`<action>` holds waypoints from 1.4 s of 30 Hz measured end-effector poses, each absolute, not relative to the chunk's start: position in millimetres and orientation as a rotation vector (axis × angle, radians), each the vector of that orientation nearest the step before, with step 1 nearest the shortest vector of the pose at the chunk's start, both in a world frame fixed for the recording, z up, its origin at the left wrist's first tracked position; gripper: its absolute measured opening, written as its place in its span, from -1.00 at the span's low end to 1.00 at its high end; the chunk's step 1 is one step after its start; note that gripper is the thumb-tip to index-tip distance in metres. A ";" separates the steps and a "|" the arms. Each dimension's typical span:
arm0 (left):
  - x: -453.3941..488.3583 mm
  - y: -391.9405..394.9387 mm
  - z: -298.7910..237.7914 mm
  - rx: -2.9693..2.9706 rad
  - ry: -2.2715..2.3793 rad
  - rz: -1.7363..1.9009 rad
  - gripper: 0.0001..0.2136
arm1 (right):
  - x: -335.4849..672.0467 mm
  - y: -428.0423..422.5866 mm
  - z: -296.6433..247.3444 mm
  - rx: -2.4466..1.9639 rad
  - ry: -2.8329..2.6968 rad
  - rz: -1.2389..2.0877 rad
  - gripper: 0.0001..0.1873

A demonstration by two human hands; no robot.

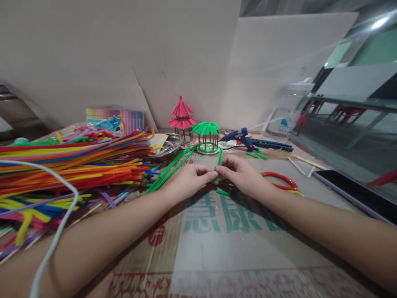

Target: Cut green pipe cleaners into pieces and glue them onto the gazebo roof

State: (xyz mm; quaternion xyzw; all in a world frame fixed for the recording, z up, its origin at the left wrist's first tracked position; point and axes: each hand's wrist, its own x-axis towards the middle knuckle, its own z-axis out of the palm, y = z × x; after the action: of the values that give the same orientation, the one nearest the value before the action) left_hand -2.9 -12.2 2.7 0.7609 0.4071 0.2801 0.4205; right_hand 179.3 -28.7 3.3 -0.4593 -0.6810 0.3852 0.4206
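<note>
At the centre of the frame, the left hand (194, 180) and right hand (238, 171) hide part of a short green fuzzy stem (220, 157). A bundle of many-coloured fuzzy stems (93, 151) runs off the left edge, a white cable (73, 188) off left and bottom, a lilac-cased black phone (359, 193) off the right; lettering on the clear plastic jug (281, 120), upper right, is unreadable

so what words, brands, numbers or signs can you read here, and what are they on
"慧", probably, then "康", less surely: large green characters on the printed work surface; a further one is partly hidden by the right arm.
Red round mark there: too blurred.
Clear jar: blue lettering, too small and blurred.
Marker set: none readable.
</note>
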 end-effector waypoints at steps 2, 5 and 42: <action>-2.8 -12.2 2.9 1.868 1.006 0.682 -0.66 | 179.8 -28.2 2.2 -1.156 -1.717 0.965 -0.77; -3.1 -12.4 3.7 1.855 0.993 0.680 -0.66 | 180.1 -28.3 2.2 -1.158 -1.732 0.954 -0.78; -1.3 -16.8 11.6 1.757 1.005 0.623 -0.72 | 179.2 -30.2 3.0 -1.130 -1.733 0.990 -0.78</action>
State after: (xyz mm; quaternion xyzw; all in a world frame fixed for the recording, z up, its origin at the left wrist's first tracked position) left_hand -1.3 -16.8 11.6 0.7231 0.4137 0.2566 0.4900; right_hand 179.2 -30.2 3.0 -0.4490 -0.6886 0.3935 0.4114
